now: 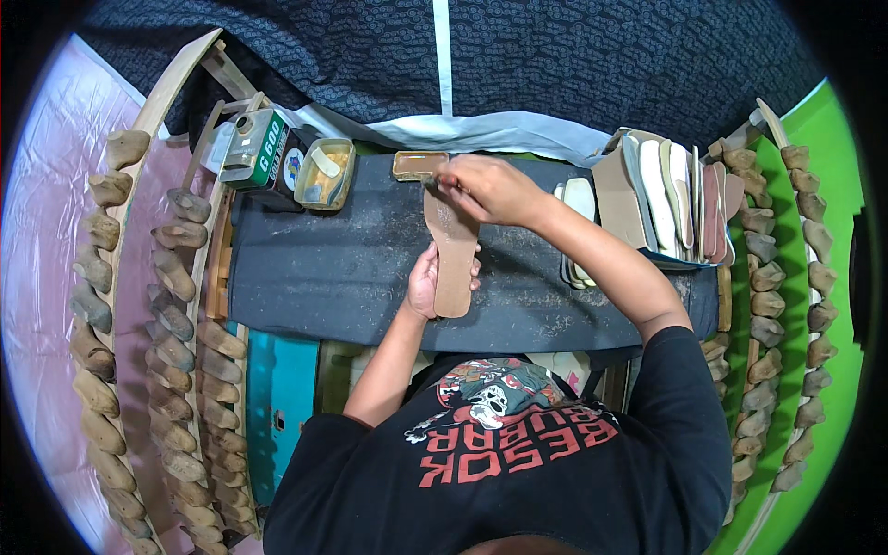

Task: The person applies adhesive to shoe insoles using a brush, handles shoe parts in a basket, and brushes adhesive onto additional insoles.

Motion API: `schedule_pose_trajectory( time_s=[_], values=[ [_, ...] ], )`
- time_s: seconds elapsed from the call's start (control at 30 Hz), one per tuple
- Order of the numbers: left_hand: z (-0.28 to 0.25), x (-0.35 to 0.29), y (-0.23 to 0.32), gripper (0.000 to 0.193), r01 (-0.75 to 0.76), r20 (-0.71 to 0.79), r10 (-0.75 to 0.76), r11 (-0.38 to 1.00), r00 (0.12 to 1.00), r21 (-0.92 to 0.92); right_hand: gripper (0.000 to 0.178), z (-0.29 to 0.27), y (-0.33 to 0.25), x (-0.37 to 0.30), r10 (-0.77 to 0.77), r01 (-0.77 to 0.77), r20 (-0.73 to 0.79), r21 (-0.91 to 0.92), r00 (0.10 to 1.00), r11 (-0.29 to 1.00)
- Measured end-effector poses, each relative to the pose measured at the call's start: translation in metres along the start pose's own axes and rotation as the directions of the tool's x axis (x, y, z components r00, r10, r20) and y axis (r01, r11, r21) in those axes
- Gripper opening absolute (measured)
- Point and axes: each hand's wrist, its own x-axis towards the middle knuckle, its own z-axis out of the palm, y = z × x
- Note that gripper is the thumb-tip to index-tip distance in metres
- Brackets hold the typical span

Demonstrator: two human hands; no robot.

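Observation:
My left hand (pixel 425 282) grips a tan insole (pixel 451 277) near its heel end, thumb on one side and fingertips showing past the other edge. The insole points away from me over the dark-covered table. At its far, wider end my right hand (pixel 490 190) is closed, fingers pinched together over the surface. A small dark bit shows at those fingertips, but I cannot make out what it is. Just beyond lies a small shallow rectangular container (pixel 419 165) with brown contents, partly behind my right hand.
At the table's (pixel 324 277) back left stand a green-and-white metal can (pixel 259 153) and a yellowish tub (pixel 340 190) with a pale scoop-like piece. A box (pixel 618 190) of upright insoles and a stack of pale soles (pixel 580 199) are at right. Racks of wooden shoe lasts (pixel 176 273) flank both sides.

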Motion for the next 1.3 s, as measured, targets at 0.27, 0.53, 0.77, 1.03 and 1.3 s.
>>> schedule_pose_trajectory(
  time_s=[0.27,0.53,0.77,1.03,1.3],
  values=[
    [-0.016,-0.009,0.011,0.053,-0.032,-0.01,0.032,0.999,0.999,-0.04,0.014,0.016,-0.033,-0.03,-0.078,0.057,0.128,0.159,0.989,0.986],
    [-0.009,-0.006,0.003,0.056,0.005,0.01,-0.005,1.0,1.0,-0.016,0.016,0.0,-0.017,-0.021,0.035,-0.043,0.085,0.09,0.996,0.995],
    [-0.005,0.0,-0.006,0.054,0.031,-0.001,-0.031,0.996,1.0,0.089,0.016,-0.003,-0.017,-0.024,0.102,-0.104,0.037,0.055,0.994,0.993],
    [-0.001,0.009,0.0,0.053,0.028,-0.02,-0.028,1.0,0.999,0.003,0.018,-0.004,-0.032,-0.049,0.069,-0.073,0.05,0.1,0.996,0.992],
    [0.011,0.016,-0.015,0.055,0.078,0.013,-0.079,0.995,0.997,0.058,0.021,-0.025,-0.019,-0.051,0.142,-0.143,-0.061,-0.011,0.988,0.99]
  ],
)
